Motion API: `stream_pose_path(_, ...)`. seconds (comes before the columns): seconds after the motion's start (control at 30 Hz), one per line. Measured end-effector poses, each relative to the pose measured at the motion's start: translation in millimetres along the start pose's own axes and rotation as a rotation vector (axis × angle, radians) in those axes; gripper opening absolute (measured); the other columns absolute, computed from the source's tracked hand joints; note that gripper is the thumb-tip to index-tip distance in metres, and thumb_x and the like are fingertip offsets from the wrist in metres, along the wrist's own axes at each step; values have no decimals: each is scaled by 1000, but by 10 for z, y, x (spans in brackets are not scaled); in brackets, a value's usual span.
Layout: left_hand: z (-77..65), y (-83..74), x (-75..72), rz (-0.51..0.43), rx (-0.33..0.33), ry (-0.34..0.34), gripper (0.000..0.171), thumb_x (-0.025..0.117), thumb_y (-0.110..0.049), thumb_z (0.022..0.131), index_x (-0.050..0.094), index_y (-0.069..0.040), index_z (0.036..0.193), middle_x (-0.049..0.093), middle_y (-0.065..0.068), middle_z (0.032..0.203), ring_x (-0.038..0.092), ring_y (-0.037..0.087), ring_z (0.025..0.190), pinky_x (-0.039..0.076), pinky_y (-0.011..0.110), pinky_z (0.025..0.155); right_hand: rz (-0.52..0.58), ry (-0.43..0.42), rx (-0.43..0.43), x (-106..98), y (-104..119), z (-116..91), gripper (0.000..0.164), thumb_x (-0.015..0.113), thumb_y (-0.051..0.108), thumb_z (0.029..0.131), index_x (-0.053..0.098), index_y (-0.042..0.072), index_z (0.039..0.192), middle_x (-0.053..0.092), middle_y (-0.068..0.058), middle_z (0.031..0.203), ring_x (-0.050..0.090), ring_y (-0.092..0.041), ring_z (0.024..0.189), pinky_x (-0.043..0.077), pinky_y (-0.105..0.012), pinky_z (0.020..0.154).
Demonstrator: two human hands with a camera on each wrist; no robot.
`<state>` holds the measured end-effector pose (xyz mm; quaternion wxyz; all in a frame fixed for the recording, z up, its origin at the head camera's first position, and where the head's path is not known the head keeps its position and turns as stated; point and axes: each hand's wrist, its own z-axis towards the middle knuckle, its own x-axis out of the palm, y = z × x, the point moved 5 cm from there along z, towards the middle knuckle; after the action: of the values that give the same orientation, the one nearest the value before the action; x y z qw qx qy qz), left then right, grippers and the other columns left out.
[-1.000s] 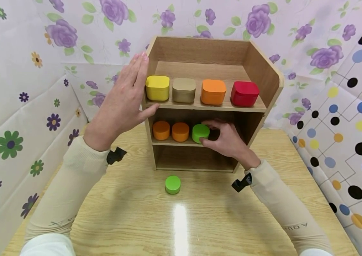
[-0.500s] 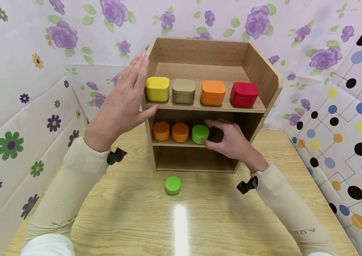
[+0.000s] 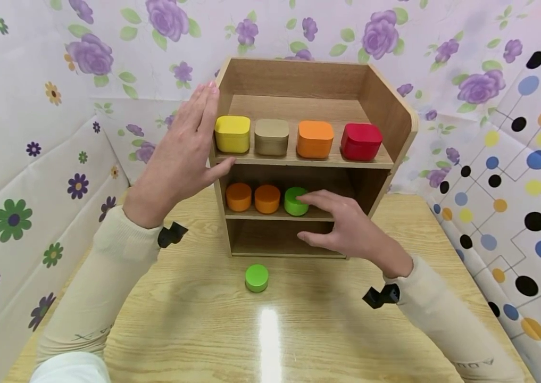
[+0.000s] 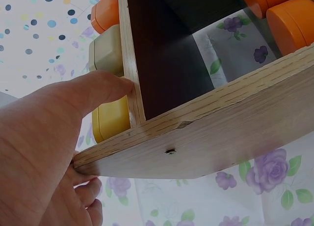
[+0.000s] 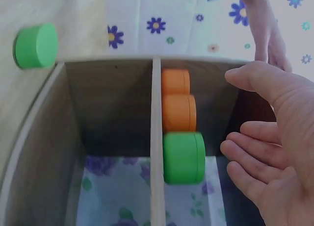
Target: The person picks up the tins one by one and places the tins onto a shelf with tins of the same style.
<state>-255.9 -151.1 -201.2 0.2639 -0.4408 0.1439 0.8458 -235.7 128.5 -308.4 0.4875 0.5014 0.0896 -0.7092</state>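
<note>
My left hand (image 3: 179, 143) holds the left side of a small wooden shelf unit (image 3: 294, 77), fingers straight along the outer panel. In the left wrist view, the thumb (image 4: 105, 86) lies against the upper board's front edge. My right hand (image 3: 347, 226) is in front of the middle shelf, thumb and fingers spread around nothing. A round green lidded tub (image 5: 184, 158) stands on that shelf; the right wrist view shows a gap between it and the fingers. Left of it are two round orange tubs (image 3: 239, 197) (image 3: 267, 199). Another round green tub (image 3: 257, 278) stands on the table before the unit.
On the top shelf, a yellow box (image 3: 232, 134), a khaki box (image 3: 272, 137), an orange box (image 3: 315, 139) and a red box (image 3: 361, 142) stand in a row. The wood-grain table (image 3: 193, 330) is bounded by patterned cloth walls (image 3: 514, 159).
My right hand has let go of the green tub on the middle shelf and drawn back, down and to the right, fingers spreading. The left hand has stayed on the shelf unit.
</note>
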Motion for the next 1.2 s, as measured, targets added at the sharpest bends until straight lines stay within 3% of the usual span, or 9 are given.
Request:
stream_pose_path(0.37, -1, 5, 10, 0, 4, -1, 111, 80, -29, 94, 4, 4, 168, 7, 21, 178, 9, 35, 167, 7, 44, 138, 69, 163, 27, 502, 77, -52, 68, 90, 31, 85, 64, 10, 144, 69, -9, 141, 66, -25, 131, 57, -47, 109)
stream_pose_path(0.83, 6, 9, -7, 2, -1, -6, 112, 80, -31, 94, 4, 3, 168, 6, 20, 178, 9, 35, 167, 9, 46, 138, 134, 430, 45, 1163, 26, 98, 72, 87, 30, 88, 59, 5, 148, 63, -10, 149, 60, -24, 139, 54, -39, 115)
stream_pose_path(1.2, 1, 6, -18, -16, 16, -20, 111, 81, -29, 93, 7, 4, 168, 10, 22, 178, 11, 35, 167, 7, 43, 138, 84, 539, 7, 1708, -125, 26, 73, 89, 34, 85, 62, 0, 143, 67, -14, 138, 68, -25, 123, 59, -30, 103)
